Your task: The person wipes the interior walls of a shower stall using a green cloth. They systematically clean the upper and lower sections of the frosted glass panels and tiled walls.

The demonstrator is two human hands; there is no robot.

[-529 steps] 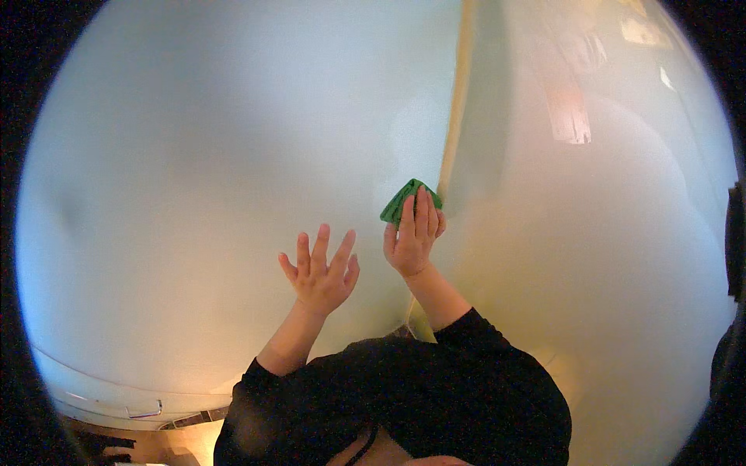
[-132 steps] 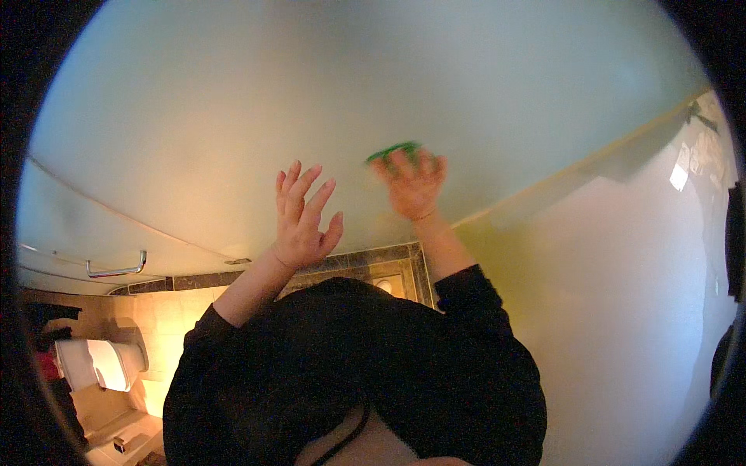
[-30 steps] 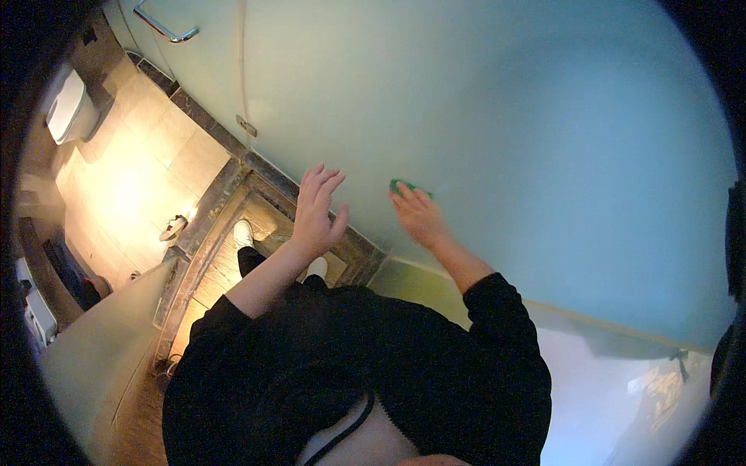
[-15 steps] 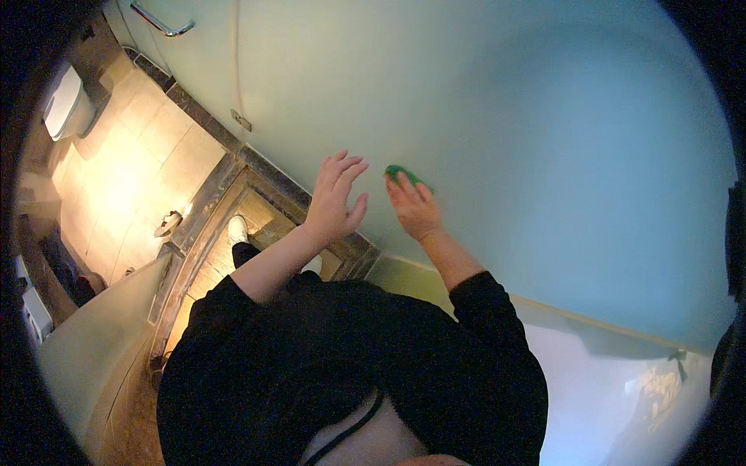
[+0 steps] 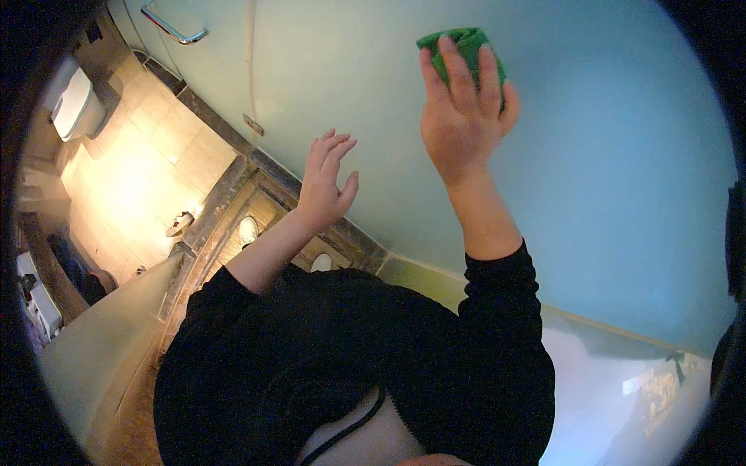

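Observation:
A folded green cloth [image 5: 469,48] is pressed against the pale frosted glass panel [image 5: 590,171] under the spread fingers of my right hand [image 5: 465,116]. The thumb curves along the cloth's right edge, and the palm hides its lower part. Lower and to the left, my left hand [image 5: 328,180] is held up with its fingers apart and nothing in it. It is close to the same panel; whether its fingertips touch the glass I cannot tell.
A chrome handle [image 5: 175,27] and a small metal hinge [image 5: 253,124] are on the glass at upper left. Dark stone edging [image 5: 272,171] runs along its foot. A white toilet [image 5: 78,109] stands far left on the tiled floor [image 5: 132,179]. Another glass panel [image 5: 109,318] is at lower left.
My right hand has moved up the panel and slightly right, taking the green cloth with it, and its arm is stretched further. My left hand has shifted slightly up and left.

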